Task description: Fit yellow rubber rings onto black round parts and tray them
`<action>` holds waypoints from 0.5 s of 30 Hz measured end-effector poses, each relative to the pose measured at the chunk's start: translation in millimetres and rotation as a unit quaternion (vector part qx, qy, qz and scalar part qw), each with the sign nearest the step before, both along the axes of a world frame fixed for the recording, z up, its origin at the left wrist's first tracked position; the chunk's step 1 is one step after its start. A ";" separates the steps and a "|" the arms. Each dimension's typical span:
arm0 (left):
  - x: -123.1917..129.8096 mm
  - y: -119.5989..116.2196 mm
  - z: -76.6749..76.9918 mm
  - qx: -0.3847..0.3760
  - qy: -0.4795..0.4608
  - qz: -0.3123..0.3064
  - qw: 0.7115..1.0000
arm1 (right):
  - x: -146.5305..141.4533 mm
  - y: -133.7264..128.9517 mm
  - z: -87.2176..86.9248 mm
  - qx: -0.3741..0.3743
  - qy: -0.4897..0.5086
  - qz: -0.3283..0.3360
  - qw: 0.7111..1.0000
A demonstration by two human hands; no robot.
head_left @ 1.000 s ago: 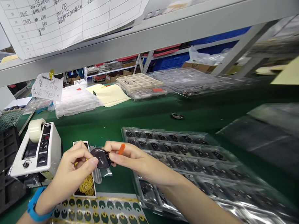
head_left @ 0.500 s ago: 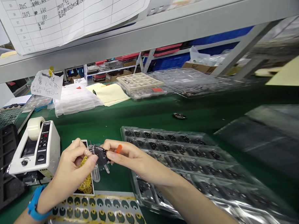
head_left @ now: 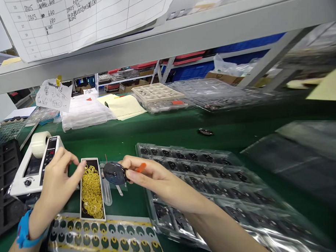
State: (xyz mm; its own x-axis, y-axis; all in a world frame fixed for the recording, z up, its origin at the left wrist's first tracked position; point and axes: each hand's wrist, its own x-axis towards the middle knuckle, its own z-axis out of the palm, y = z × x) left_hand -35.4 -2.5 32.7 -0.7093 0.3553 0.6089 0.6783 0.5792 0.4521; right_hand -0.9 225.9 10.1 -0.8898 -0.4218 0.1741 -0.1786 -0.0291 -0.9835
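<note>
My right hand (head_left: 143, 174) pinches a glossy black oval part (head_left: 115, 173) between thumb and fingers, its broad face turned toward me. An orange strip (head_left: 141, 167) sticks out by the right fingers; what it belongs to is hidden. My left hand (head_left: 59, 174), with a blue band (head_left: 26, 230) at the wrist, is in front of the tape dispenser (head_left: 38, 167). Its fingers are curled, the thumb stretched out and apart, with nothing visible in them. A narrow box (head_left: 105, 212) of small yellow rings (head_left: 92, 193) lies between the hands. Beside it is a clear plastic piece (head_left: 106, 192).
A clear tray (head_left: 171, 228) of black parts lies under my right forearm. A sticker sheet (head_left: 106, 249) is at the front. Another black part (head_left: 205, 132) sits farther back. A dark tray (head_left: 6, 183) is at left; a shelf beam (head_left: 209, 40) crosses above.
My left hand has let go of the black part and moved left toward the tape dispenser, uncovering the ring box. My right hand still holds the part, now with its face more visible.
</note>
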 end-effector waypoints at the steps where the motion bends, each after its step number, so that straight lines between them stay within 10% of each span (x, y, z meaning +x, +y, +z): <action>1: 0.5 -2.8 2.4 0.027 0.003 -0.014 1.000 | 0.3 0.1 0.7 -0.003 -0.003 0.003 1.000; 8: 9.8 20.4 -13.3 0.083 0.012 -0.222 0.971 | 4.4 -15.0 -2.7 -0.033 -0.007 0.029 0.999; 15: -7.9 25.7 -38.8 0.079 0.025 -0.237 0.968 | 2.8 -29.0 -17.4 -0.068 -0.047 -0.029 0.996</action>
State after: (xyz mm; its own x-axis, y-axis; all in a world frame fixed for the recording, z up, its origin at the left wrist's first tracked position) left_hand -43.4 23.2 -6.1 -0.4573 0.5335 0.7115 0.8746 0.1247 0.4686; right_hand 1.9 196.9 -7.3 -0.9273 -0.3466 0.1414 -0.0920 -0.1551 -0.9836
